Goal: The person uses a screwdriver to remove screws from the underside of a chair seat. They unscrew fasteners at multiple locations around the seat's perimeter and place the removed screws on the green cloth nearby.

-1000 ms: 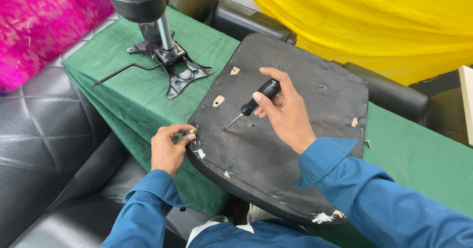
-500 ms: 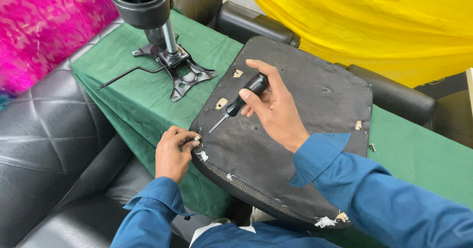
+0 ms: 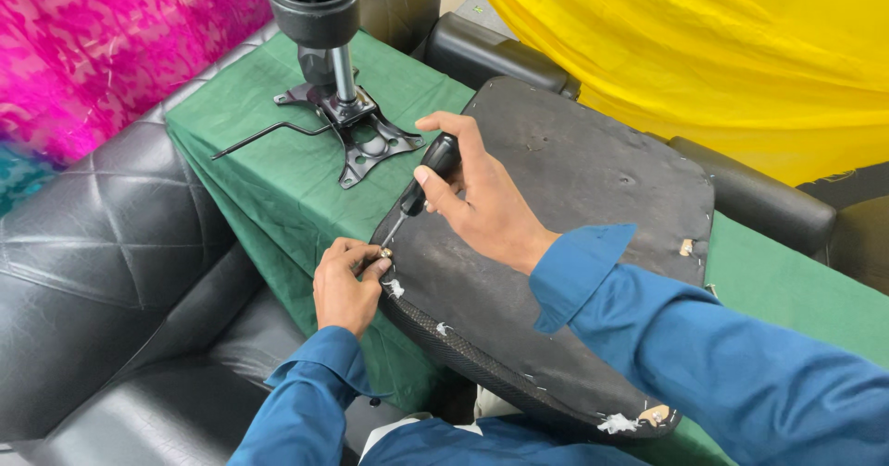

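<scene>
Green cloth [image 3: 269, 165] spread over the surface, creased, hanging down past the near left edge toward a black quilted leather seat [image 3: 102, 244]. Black padded cushions [image 3: 759, 198] along the far edge, one more at the far left corner. Pink patterned fabric [image 3: 120, 40] beyond the left side of the room, yellow sheet [image 3: 704, 49] draped across the far right.

Upturned chair seat pan [image 3: 574, 225] lying on the cloth, dark underside up, near edge overhanging the near edge of the surface, white stuffing poking out at two spots along its rim. Small tan tab [image 3: 686, 247] at its right edge.

Right hand [image 3: 482, 202] closed around the black handle of a screwdriver [image 3: 419, 193], shaft slanting down and left, tip at the pan's left corner. Left hand [image 3: 347, 285] pinched on a small screw [image 3: 383, 256] at that same corner, fingertips together on it, touching the pan's rim just under the screwdriver tip. Blue sleeves on both arms.

Black metal chair mechanism plate [image 3: 366, 137] with a gas cylinder [image 3: 319, 22] standing up from it, resting on the cloth toward the far left corner, thin lever rod [image 3: 264, 136] sticking out to the left, well apart from the hands.
</scene>
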